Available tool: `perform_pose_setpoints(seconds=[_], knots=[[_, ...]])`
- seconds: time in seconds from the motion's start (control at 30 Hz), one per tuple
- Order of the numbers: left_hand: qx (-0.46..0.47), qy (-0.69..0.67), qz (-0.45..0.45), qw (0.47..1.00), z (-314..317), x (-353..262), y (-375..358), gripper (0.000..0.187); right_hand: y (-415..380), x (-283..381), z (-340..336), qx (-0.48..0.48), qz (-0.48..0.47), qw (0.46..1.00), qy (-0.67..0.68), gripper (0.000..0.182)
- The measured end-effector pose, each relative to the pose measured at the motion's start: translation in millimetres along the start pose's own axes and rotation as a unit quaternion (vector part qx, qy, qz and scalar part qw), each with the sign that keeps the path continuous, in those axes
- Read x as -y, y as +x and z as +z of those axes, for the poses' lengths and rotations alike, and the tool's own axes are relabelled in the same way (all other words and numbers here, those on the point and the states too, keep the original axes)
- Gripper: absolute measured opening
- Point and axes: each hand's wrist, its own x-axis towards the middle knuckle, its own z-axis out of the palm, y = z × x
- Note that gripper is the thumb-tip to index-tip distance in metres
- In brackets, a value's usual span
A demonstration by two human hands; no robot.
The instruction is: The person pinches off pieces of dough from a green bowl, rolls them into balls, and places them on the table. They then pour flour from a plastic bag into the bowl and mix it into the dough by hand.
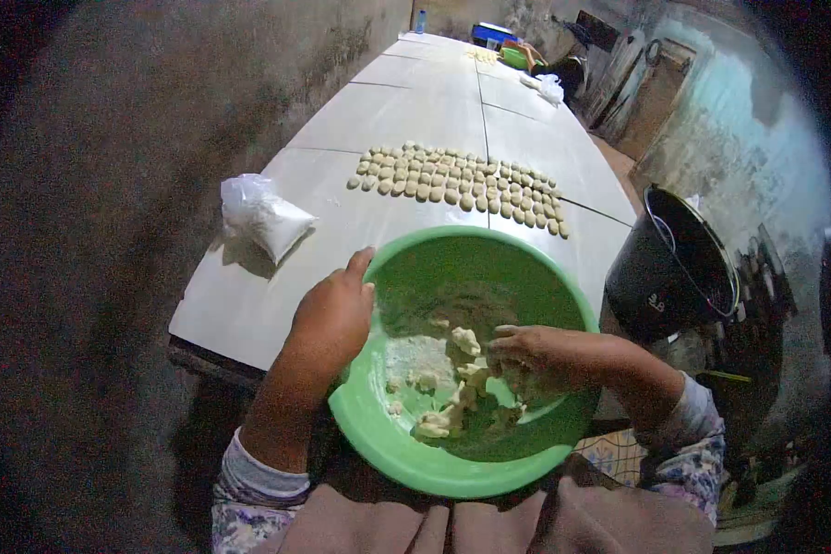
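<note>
A large green basin (462, 480) sits at the table's near edge, close to my body. Clumps of pale, crumbly dough (445, 420) and loose white flour (420, 358) lie inside it. My left hand (334, 309) is closed over the basin's left rim. Down in the basin on the right, my right hand (531, 355) has its fingers curled into the dough; the fingertips are partly hidden. Beyond the basin, several rows of small rounded dough pieces (452, 177) rest on the white tabletop (415, 102).
A plastic bag of white powder (266, 222) stands on the table at left. To the right is a black bucket (660, 277). At the far end are a person's dark clothing (568, 72), another green basin (517, 60) and a white plastic bag (550, 88). A wall runs along the left.
</note>
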Motion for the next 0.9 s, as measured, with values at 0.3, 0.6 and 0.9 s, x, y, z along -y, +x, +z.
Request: perform_pose_setpoints(seconds=[0.3,0.6,0.9], knots=[[0.018,0.015,0.0,1.0,-6,-10,-2,0.044,9,12,-4,0.167,0.065,0.982,0.055,0.054],[0.019,0.046,-0.002,0.999,-4,-9,0,0.043,7,34,-3,0.01,0.11,0.993,0.044,0.031],[0.027,0.02,-0.019,0.999,-8,-18,-2,0.042,4,28,23,0.13,0.153,0.978,0.053,0.034]])
